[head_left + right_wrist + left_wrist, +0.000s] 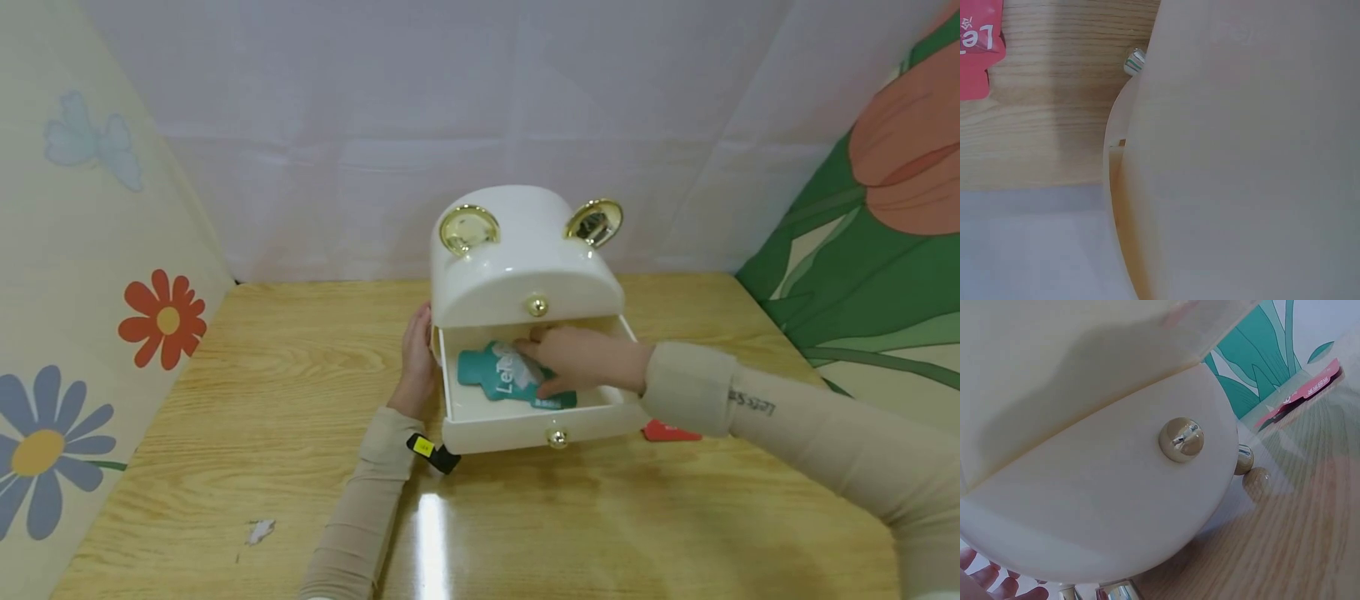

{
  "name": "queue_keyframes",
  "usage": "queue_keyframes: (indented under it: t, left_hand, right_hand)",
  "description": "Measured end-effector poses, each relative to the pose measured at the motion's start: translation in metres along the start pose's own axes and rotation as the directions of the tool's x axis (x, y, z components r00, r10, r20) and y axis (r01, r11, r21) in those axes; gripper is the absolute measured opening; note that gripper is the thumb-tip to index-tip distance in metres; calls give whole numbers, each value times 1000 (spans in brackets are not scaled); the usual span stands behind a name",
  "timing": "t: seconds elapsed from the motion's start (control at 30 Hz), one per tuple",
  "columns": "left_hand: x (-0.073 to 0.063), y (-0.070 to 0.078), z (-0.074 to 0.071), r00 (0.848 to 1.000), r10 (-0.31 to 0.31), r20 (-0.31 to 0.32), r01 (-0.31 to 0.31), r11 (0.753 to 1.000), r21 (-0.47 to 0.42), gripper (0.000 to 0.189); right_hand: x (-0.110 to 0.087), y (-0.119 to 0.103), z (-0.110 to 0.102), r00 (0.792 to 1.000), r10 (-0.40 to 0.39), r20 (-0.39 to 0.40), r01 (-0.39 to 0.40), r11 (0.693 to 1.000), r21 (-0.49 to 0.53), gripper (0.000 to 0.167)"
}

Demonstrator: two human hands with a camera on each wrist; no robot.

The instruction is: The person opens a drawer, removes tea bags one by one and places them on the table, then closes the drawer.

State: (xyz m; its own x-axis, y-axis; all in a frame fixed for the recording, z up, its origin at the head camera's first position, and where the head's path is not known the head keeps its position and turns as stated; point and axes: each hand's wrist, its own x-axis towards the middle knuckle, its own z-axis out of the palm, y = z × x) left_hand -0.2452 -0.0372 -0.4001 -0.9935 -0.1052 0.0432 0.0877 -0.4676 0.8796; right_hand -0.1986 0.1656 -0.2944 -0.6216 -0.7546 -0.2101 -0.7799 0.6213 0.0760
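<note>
A white box (525,258) with a domed top, two gold ears and gold knobs stands toward the far middle of the wooden tabletop (247,400), its lower drawer (525,429) pulled out toward the near side. Inside the drawer lies a teal pouch (498,375) with white lettering that begins "Le"; the rest is covered. The right hand (577,358) reaches into the drawer from the right and rests on the pouch, fingers bent over it with the thumb at its near edge. The left hand (417,354) lies flat against the box's left side, fingers straight. A red pouch (667,432) sits on the tabletop just right of the drawer; the right wrist view shows white letters "Le" on it. The right sleeve carries small dark writing, too small to read surely. A white curtain hangs behind the tabletop; a flower-printed panel stands at the left and a tulip-printed one at the right
</note>
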Motion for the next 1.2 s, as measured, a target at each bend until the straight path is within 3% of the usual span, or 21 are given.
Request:
queue_keyframes:
  t: [0.27,0.6,0.7,0.9,1.03,1.2]
  left_hand:
    - [0,0,-1,1000,12,12,-12,1000,-14,37]
    - [-1,2,-3,1000,0,19,0,1000,4,38]
    - [-2,2,-4,1000,-10,23,10,1000,25,39]
    - [-1,3,-5,1000,-15,27,14,999,31,38]
    - [-1,3,-6,999,-17,29,16,999,43,39]
    - [-1,2,-8,999,-27,25,25,999,43,40]
  right_hand:
    - [-1,-1,2,994,53,-99,-54,999,-2,70]
    - [-8,-10,-6,980,178,-89,-163,974,158,63]
    - [-10,-9,-7,978,176,-117,-150,968,201,54]
    - [-15,-8,-9,966,102,-239,-41,968,246,30]
    - [-18,-8,-10,952,64,-299,21,961,275,27]
    - [-24,-10,-12,947,60,-316,32,960,278,24]
